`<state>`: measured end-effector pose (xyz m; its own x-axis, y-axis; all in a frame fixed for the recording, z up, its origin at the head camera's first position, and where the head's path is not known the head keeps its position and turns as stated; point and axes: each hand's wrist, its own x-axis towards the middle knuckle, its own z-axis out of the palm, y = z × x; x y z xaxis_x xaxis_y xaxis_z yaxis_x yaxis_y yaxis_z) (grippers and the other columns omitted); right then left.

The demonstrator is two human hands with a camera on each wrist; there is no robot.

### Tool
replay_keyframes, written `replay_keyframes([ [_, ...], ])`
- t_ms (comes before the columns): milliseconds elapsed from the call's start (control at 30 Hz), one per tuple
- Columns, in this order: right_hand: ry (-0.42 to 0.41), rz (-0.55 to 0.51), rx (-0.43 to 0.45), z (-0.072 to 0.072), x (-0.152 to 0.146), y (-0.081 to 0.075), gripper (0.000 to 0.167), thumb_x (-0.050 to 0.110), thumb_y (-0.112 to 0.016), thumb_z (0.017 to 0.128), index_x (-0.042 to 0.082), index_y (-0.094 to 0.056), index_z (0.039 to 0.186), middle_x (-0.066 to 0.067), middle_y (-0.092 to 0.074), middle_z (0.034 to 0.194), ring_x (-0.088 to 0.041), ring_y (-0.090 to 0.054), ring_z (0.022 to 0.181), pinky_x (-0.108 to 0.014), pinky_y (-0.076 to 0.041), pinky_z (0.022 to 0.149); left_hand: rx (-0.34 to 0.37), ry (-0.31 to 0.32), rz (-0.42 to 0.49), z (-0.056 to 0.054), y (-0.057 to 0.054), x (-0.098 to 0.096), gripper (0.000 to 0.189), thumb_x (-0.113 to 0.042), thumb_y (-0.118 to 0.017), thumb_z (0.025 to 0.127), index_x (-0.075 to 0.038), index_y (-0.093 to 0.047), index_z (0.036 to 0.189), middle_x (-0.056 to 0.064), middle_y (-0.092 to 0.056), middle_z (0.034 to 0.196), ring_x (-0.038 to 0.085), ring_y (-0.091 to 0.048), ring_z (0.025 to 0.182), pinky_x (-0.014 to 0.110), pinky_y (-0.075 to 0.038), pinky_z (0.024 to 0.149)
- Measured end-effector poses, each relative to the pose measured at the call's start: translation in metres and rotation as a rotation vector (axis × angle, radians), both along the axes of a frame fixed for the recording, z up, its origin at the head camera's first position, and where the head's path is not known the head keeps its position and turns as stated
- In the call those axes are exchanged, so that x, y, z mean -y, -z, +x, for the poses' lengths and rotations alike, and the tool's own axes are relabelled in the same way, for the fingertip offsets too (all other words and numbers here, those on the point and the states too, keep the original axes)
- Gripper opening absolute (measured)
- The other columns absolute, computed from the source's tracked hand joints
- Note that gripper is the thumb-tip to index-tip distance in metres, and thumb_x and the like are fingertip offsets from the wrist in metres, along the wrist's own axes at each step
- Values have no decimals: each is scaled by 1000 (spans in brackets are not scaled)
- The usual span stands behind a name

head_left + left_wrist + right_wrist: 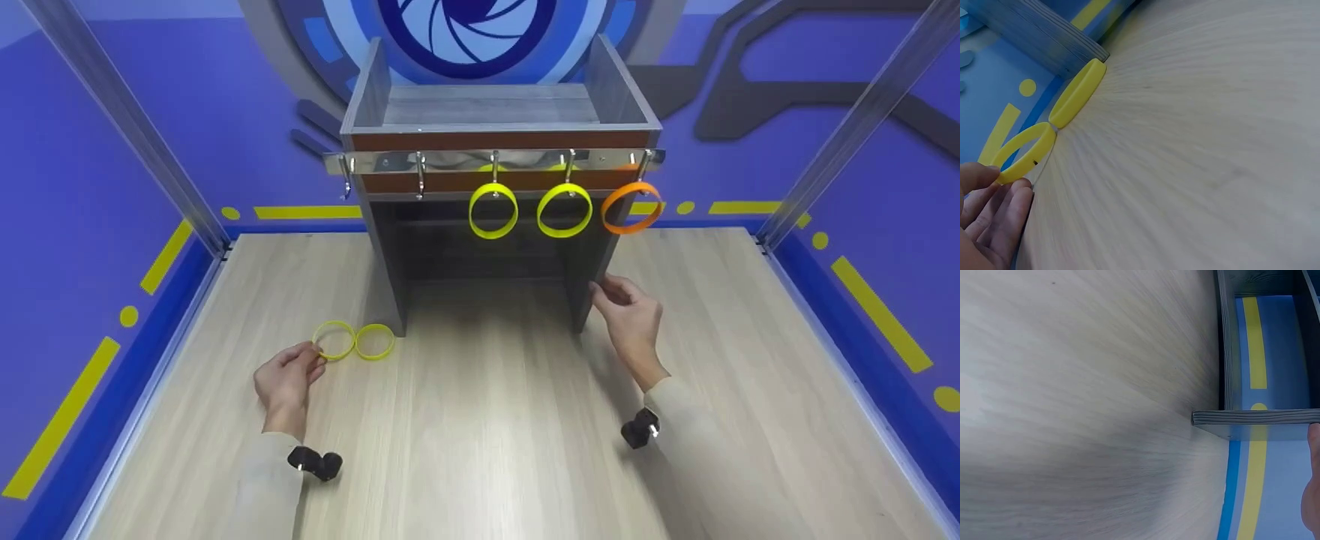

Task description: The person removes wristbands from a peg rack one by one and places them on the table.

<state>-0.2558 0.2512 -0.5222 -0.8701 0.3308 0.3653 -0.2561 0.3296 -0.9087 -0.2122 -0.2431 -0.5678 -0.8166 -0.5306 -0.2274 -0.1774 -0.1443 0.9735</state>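
Observation:
At the front left, my left hand (289, 375) pinches the near rim of a yellow wristband (1026, 151) between thumb and fingers. This band is tilted up a little, with a small dark mark on its side. A second yellow wristband (375, 342) lies beside it on the table, close to the foot of the grey shelf. My right hand (630, 311) is at the outer side of the shelf's right panel (589, 292), fingertips right at its front edge. In the right wrist view only a small part of that hand (1313, 486) shows.
The grey shelf (499, 129) stands at the back of the wooden table (480, 450). Across its front runs a metal hook rail (457, 161). Yellow wristbands (471, 217) (541, 217) and an orange wristband (632, 227) hang from the right-hand hooks. Blue walls enclose the table.

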Motion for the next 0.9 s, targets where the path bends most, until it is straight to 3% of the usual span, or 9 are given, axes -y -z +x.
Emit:
replay_keyframes([
  [167, -6, -5, -17, 8, 7, -13, 17, -2, -79, 93, -7, -78, 110, -21, -78, 104, -9, -74, 86, -12, -59, 75, 22, 24, -29, 1, -2, 0, 31, -4, -73, 99, 12, -69, 125, 15, -77, 104, 14, -78, 83, 27, -65, 82],
  [333, -18, 1, -14, 19, 14, -29, 16, -3, -78, 94, -8, -78, 110, -21, -78, 104, -10, -74, 87, -11, -58, 76, 53, 39, -90, 3, -4, 0, 25, -3, -73, 99, 10, -72, 120, 14, -78, 97, 13, -77, 79, 26, -65, 77],
  [667, -10, -9, -21, 18, 15, -28, 17, -4, -79, 92, -9, -78, 109, -23, -78, 103, 0, -71, 84, -11, -58, 74, 73, 50, -177, 4, -5, -1, 25, -1, -76, 95, 11, -73, 117, 15, -77, 95, 14, -75, 75, 23, -65, 71],
  [900, -5, -13, -3, 19, 14, -29, 18, -2, -79, 93, -8, -78, 110, -22, -78, 105, 0, -71, 85, -11, -58, 75, 59, 45, -172, 4, -4, 1, 25, 1, -77, 94, 12, -73, 116, 13, -77, 93, 14, -76, 75, 23, -65, 71],
])
